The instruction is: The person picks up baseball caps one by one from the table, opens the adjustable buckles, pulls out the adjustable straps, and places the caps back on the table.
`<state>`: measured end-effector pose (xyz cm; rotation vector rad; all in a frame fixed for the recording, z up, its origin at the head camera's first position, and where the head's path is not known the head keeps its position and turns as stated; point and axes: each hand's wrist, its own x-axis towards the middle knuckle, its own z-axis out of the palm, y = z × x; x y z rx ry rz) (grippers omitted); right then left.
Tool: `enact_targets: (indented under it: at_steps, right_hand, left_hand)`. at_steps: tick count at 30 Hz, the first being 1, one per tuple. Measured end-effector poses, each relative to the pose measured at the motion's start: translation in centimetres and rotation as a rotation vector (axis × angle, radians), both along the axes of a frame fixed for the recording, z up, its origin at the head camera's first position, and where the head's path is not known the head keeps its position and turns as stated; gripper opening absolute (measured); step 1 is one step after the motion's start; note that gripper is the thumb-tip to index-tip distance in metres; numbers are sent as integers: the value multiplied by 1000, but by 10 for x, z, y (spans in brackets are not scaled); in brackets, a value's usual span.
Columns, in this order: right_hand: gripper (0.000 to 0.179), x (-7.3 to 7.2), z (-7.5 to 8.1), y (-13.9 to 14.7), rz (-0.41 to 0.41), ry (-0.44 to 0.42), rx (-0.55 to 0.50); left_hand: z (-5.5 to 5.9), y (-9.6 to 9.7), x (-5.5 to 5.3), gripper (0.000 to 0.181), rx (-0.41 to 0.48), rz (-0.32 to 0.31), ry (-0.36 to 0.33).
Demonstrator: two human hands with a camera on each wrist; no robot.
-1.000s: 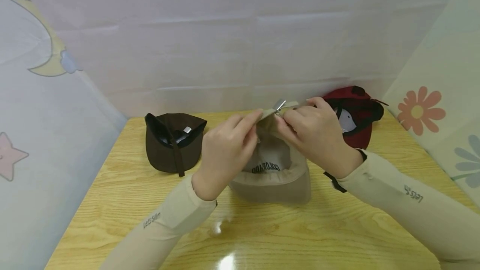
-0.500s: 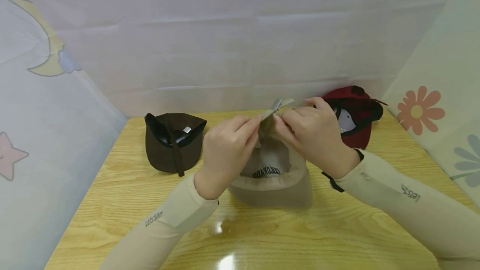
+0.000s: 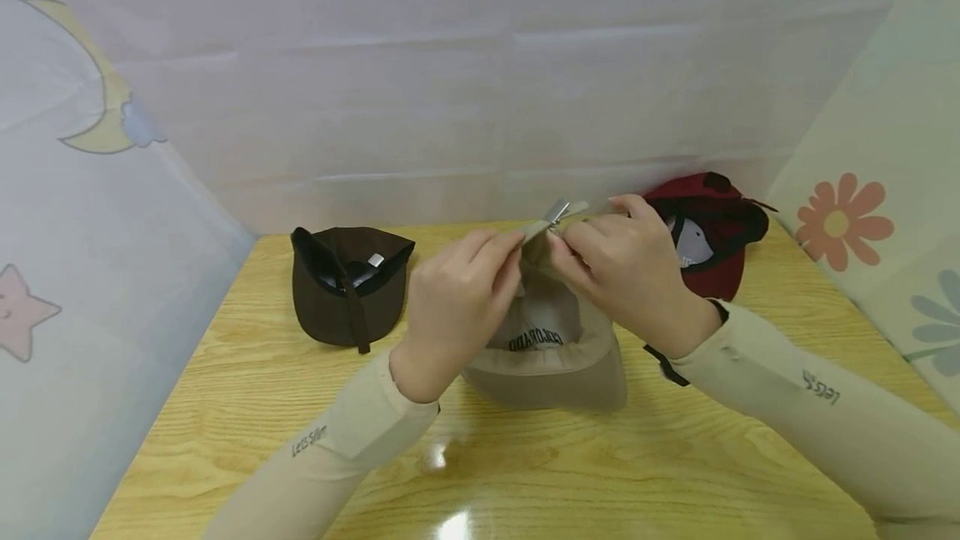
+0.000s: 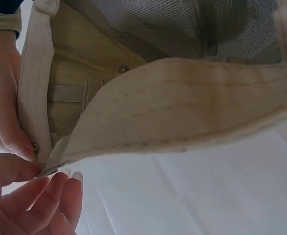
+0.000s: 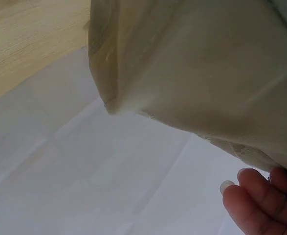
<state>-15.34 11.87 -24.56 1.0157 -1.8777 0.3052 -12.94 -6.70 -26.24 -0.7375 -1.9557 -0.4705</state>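
Observation:
A beige cap (image 3: 547, 386) with COLORADO lettering hangs, tilted, between both hands over the table, its brim toward me. At its back, a strap (image 3: 535, 230) runs through a silver metal buckle (image 3: 557, 211). My left hand (image 3: 459, 294) pinches the strap just left of the buckle. My right hand (image 3: 630, 273) pinches the band beside the buckle, fingers curled. In the left wrist view, the cap's inner sweatband (image 4: 192, 105) and mesh lining (image 4: 148, 19) show, and the fingertips of both hands meet at the strap. The right wrist view shows the cap's outer cloth (image 5: 202, 63) and curled fingers (image 5: 255, 196).
A dark brown cap (image 3: 311, 307) with a dangling strap lies on the wood-grain table (image 3: 247, 407) at the left. Partly behind my right hand sits a dark red cap (image 3: 716, 277). A pale sheet wall (image 3: 450, 107) stands right behind the table.
My left hand has shifted slightly to the right. The beige cap's brim dipped, then rose a little. Both hands keep their pinch near the buckle.

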Motion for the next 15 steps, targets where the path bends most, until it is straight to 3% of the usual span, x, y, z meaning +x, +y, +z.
enact_targets:
  at_steps: [15]
  right_hand:
    - [48, 2, -3, 3, -18, 18, 0]
  left_hand:
    - [1, 10, -1, 16, -25, 14, 15]
